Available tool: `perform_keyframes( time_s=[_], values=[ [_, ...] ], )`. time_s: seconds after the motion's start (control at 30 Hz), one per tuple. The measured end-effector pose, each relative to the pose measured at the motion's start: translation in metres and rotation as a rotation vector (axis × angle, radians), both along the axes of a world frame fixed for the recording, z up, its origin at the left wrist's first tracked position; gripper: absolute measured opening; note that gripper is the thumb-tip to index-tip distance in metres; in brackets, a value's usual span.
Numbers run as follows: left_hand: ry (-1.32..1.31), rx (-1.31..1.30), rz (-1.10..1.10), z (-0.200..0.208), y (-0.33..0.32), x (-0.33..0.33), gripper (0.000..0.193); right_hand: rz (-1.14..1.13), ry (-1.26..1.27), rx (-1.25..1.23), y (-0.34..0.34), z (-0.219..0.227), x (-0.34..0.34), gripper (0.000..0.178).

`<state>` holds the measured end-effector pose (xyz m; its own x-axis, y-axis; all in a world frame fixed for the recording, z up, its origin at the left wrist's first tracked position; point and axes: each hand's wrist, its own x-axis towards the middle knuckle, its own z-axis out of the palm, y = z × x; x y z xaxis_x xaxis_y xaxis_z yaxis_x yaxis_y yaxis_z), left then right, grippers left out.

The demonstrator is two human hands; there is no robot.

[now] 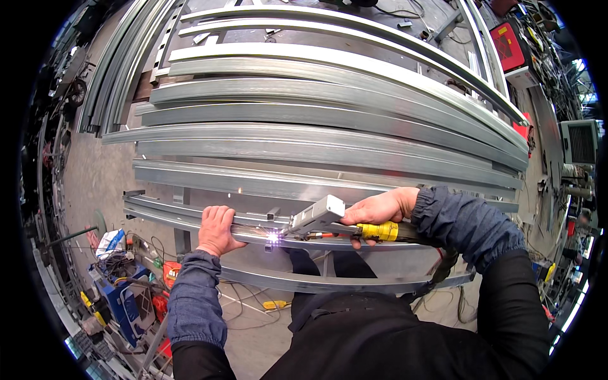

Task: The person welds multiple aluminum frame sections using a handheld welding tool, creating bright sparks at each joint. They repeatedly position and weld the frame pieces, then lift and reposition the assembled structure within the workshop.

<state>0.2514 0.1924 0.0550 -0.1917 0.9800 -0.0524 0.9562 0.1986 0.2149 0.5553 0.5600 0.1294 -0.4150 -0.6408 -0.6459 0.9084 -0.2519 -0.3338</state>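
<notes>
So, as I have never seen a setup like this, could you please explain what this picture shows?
There is no robot here: a person works with two bare hands. The picture comes from a wide fisheye camera worn on the head, looking down, so straight edges look bent. The right hand holds a handheld tool with a pale grey, boxy body and a yellow part; a bright violet-white glow shows near its tip. The left hand rests on a long metal rail, just left of the glow. Beyond the hands, long metal profiles lie side by side.
</notes>
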Motion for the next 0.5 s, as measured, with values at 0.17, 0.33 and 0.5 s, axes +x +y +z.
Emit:
perform_keyframes(
  time_s=[0.17, 0.33, 0.5],
  values=[
    [0.009, 0.017, -0.002, -0.0001, 0.0014, -0.0008, 0.080, -0.001, 0.006, 0.004, 0.0001, -0.0012, 0.0016, 0.051],
    [0.010, 0.016, -0.004, 0.0004, 0.0023, -0.0021, 0.079, -0.001, 0.012, 0.012, 0.0012, 0.0038, 0.0020, 0.051],
    [0.012, 0.011, 0.002, -0.0026, 0.0013, -0.0030, 0.079, 0.001, 0.016, 0.008, 0.0009, 0.0052, 0.0029, 0.051]
  ],
)
